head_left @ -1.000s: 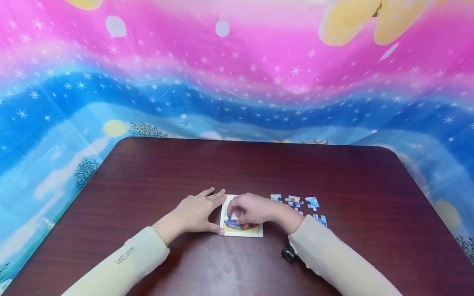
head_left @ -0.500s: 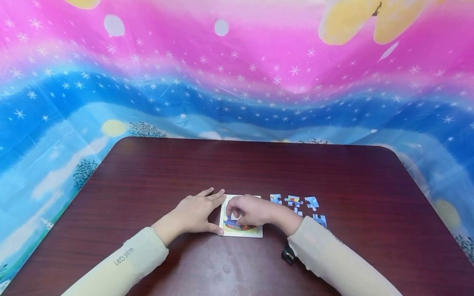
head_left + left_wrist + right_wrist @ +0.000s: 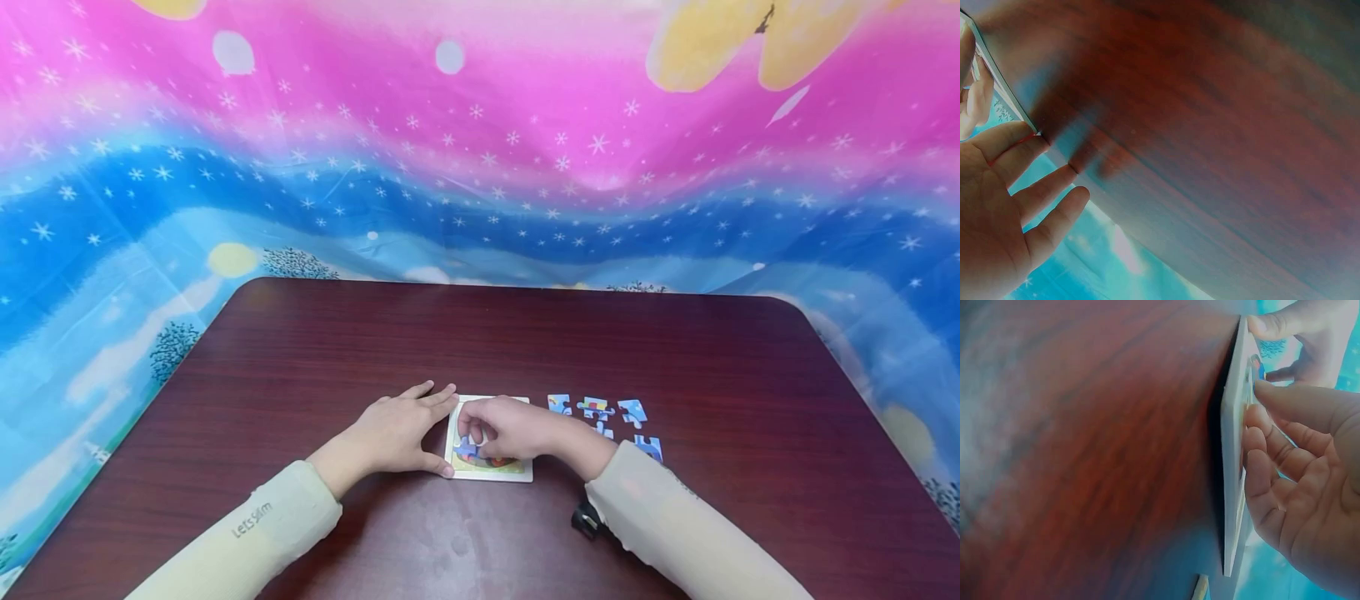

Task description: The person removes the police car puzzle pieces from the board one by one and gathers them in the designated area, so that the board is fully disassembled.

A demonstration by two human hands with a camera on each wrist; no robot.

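Observation:
A white-rimmed puzzle board (image 3: 491,477) lies on the table, its lower part showing a coloured picture with a red wheel. My left hand (image 3: 393,429) is spread along the board's left edge, thumb at the near corner and fingertips at the far one. In the left wrist view, straight fingers (image 3: 1013,140) touch the board's rim. Over the board, my right hand (image 3: 506,427) pinches a blue puzzle piece (image 3: 467,448) between thumb and fingers. The right wrist view shows the held piece edge-on, mostly hidden by the thumb.
Several loose puzzle pieces (image 3: 596,407) lie right of the board, some partly covered by the right forearm. A black device (image 3: 587,519) sits under the right wrist. The dark red wooden table (image 3: 337,350) ends at a printed cloth backdrop (image 3: 480,192).
The blue piece under my right fingers has tilted or turned, and more of its face with a red patch now shows. The left hand and the board have stayed put.

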